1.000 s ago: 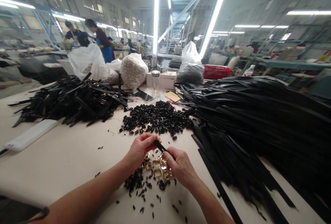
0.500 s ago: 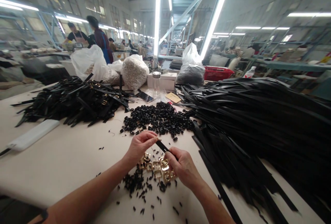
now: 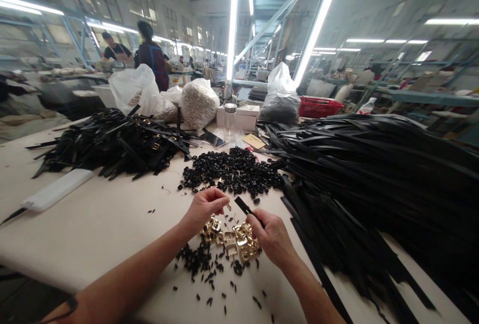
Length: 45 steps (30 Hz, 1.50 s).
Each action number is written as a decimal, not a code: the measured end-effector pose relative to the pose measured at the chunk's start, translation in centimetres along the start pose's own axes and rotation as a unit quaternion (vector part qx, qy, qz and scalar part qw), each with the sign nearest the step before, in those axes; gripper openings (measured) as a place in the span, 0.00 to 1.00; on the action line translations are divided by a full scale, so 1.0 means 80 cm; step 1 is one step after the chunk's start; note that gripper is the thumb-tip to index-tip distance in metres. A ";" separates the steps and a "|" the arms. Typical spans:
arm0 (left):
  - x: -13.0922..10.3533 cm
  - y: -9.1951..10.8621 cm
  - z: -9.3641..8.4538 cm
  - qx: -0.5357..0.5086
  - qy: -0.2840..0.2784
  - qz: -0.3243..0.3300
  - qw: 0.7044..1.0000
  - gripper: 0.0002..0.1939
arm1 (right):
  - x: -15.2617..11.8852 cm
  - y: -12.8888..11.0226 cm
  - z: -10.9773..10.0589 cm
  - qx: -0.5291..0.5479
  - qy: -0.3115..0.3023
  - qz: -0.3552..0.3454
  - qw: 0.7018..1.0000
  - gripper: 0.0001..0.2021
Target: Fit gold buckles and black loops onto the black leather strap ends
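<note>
Left fingers (image 3: 218,205) pinch small gold piece (image 3: 229,206), probably buckle; right fingers (image 3: 257,225) grip black strap (image 3: 243,205)

two hands (image 3: 204,206) (image 3: 275,233), one phone (image 3: 212,137), one red basket (image 3: 321,108)

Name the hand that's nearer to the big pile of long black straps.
Right. The right hand is just left of the pile of long black straps; the left hand is farther left, on the right hand's other side.

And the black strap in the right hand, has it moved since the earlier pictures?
Yes, the strap moved slightly right, away from the left hand, judged against the phone.
</note>
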<state>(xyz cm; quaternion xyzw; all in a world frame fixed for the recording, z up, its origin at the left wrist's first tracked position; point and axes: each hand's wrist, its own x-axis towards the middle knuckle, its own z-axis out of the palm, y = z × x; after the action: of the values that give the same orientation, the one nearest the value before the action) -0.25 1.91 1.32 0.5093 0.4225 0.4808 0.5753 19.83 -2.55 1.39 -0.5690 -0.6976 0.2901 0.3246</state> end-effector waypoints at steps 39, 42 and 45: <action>-0.014 -0.020 0.025 -0.007 -0.020 -0.026 0.999 0.09 | -0.006 -0.008 0.020 0.058 -0.048 -0.008 0.997 0.12; -0.016 -0.022 0.027 -0.045 -0.005 -0.011 0.999 0.09 | -0.008 -0.010 0.020 0.066 -0.045 -0.018 0.997 0.12; -0.017 -0.024 0.029 -0.087 0.008 -0.001 0.996 0.23 | -0.008 -0.011 0.019 0.073 -0.039 -0.025 0.996 0.12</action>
<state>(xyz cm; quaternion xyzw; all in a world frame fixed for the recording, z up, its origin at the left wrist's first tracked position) 2.03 0.14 -0.28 0.4529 0.3849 0.5189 0.6144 18.18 -3.43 1.05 -0.5145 -0.7009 0.3542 0.3445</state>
